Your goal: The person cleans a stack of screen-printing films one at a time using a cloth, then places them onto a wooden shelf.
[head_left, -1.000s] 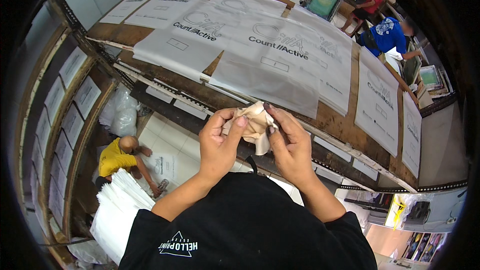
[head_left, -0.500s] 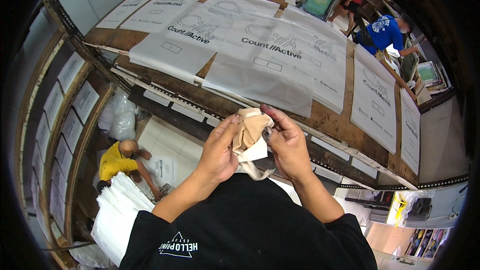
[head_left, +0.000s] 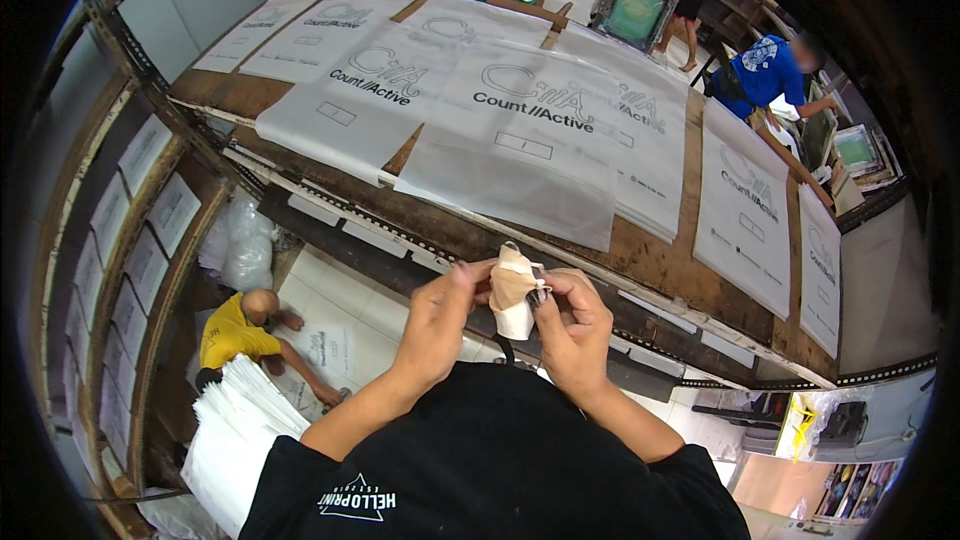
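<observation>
Black shirt [head_left: 500, 450] nearest. Just past it, crumpled beige cloth [head_left: 512, 292] between the hands: right hand [head_left: 574, 325] pinches its right side; left hand [head_left: 438, 318] half-curled at its left side, blurred, can't tell if gripping. Cloth likely light, soft, floppy, not fragile; bunched folds probably the best hold. Beyond: wooden surface [head_left: 240, 92], printed white sheets [head_left: 530, 175] on it. Farther: co-worker in blue [head_left: 765, 70].

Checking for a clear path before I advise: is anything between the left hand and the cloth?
Nothing visible: the left hand has its fingers at the left edge of the cloth, though contact is unclear. The right hand pinches its right side.
</observation>
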`<state>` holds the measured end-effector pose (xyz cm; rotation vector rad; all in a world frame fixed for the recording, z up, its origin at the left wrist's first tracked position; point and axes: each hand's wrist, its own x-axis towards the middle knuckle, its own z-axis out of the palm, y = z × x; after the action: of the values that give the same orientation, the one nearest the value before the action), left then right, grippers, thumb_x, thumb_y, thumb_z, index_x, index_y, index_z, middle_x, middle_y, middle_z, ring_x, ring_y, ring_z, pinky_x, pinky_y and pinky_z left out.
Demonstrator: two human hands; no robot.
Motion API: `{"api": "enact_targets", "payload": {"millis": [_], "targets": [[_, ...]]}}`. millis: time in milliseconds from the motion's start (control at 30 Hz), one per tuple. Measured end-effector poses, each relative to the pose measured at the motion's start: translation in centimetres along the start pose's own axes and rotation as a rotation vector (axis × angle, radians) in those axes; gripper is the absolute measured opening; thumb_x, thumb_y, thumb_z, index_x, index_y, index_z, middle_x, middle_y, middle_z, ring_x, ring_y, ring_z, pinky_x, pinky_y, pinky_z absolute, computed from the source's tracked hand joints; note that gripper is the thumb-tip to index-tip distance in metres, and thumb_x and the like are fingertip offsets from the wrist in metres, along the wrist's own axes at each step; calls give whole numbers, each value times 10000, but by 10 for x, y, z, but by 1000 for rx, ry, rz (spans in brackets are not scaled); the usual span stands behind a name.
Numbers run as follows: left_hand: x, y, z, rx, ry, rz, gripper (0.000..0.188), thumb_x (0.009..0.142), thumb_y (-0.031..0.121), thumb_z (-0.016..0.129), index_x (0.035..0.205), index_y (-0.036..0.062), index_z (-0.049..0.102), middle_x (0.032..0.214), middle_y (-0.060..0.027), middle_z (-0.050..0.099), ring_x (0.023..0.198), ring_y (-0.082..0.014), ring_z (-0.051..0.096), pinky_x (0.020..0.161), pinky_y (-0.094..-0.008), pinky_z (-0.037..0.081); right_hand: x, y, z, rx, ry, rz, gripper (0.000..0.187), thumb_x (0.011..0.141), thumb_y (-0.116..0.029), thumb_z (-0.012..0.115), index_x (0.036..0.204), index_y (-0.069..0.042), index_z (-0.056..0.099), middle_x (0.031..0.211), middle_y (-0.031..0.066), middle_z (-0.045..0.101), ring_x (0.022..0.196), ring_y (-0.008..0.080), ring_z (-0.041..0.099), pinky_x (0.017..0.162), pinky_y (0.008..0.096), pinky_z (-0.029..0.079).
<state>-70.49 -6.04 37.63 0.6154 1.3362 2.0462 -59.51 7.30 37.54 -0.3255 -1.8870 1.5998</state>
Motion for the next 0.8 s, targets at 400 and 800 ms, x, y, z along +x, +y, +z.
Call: {"api": "enact_targets", "payload": {"millis": [400, 800], "targets": [[15, 2, 8, 435, -65, 390, 573, 847, 253, 800, 1299, -22, 580, 1206, -107, 493, 1099, -189, 507, 956, -317, 427, 7, -14, -23, 314, -171, 161, 179, 928, -86, 685, 1060, 12, 616, 1244, 133, 604, 1109, 162, 577, 982, 321, 444], [66, 4, -95, 1100, 281, 967, 429, 754, 187, 845, 1069, 25, 603, 1143, -153, 587, 1026, -310, 606, 861, -397, 506, 145, -69, -8, -467, -338, -356, 326, 877, -54, 635, 1200, -40, 676, 1118, 158, 701, 1042, 304, 665, 946, 373, 491]]}}
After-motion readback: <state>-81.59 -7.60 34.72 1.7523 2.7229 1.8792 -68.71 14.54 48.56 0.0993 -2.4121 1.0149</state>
